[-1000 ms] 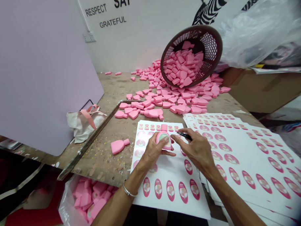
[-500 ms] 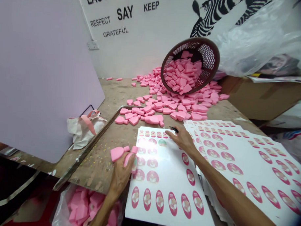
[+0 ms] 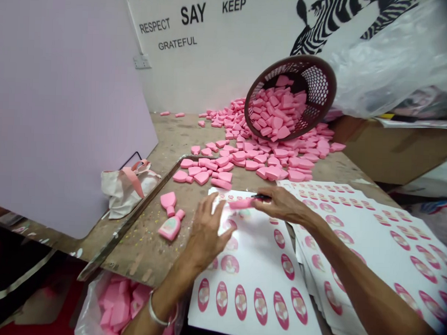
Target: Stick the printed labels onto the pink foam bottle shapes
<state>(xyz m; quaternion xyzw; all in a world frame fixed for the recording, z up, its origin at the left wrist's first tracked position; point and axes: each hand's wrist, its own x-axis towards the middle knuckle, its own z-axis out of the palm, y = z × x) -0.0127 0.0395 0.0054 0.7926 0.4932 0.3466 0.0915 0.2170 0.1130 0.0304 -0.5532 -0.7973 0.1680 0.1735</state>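
Observation:
My right hand (image 3: 283, 205) is closed over the upper part of the sticker sheet. In it are a slim black tool (image 3: 261, 196) and a pink bottle-shaped piece (image 3: 240, 203), blurred by motion. Fingers spread and apart from that piece, my left hand (image 3: 206, 233) hovers over the sheet's left edge, holding nothing. Under both hands lies the white sticker sheet (image 3: 257, 256) with pink oval labels. To the left on the table, a plain pink piece (image 3: 168, 201) touches a labelled pink piece (image 3: 170, 227).
A tipped brown basket (image 3: 331, 88) spills many pink pieces (image 3: 246, 156) across the back. More sticker sheets (image 3: 375, 241) are stacked at right, beside a cardboard box (image 3: 389, 149). At left are a cloth bag (image 3: 114, 193) and a metal strip (image 3: 134, 215). Below hangs a plastic bag (image 3: 84, 309) of pieces.
My left hand set the labelled piece down at left, let go and moved back right. My right hand took a pink piece from the pile's front edge and brought it over the sheet.

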